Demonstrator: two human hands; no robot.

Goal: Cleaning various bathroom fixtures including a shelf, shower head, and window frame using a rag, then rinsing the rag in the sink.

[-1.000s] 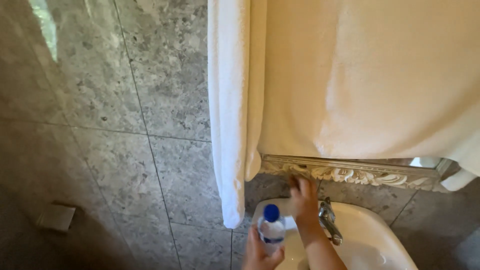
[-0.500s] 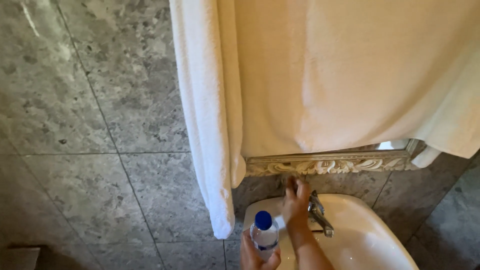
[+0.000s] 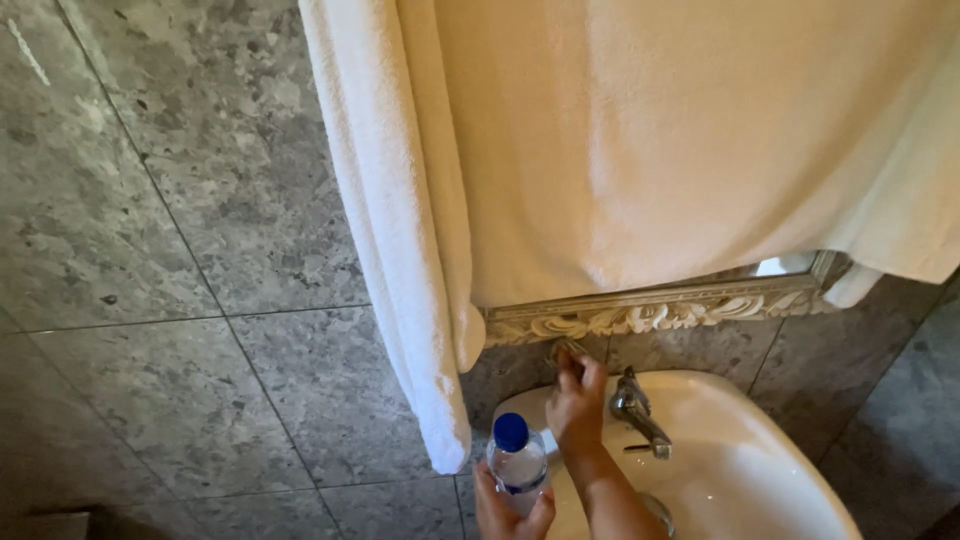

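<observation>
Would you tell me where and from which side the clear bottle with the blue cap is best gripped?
Probably around the straight clear body, just below the blue cap, from beneath, as the left hand does. The bottle stands upright and its sides are free; the right hand is on the wall behind.

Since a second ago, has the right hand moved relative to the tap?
No. The right hand stays just left of the chrome tap, fingers up under the ornate mirror frame. The whole view shifted, so the camera moved, not the hand.
</observation>
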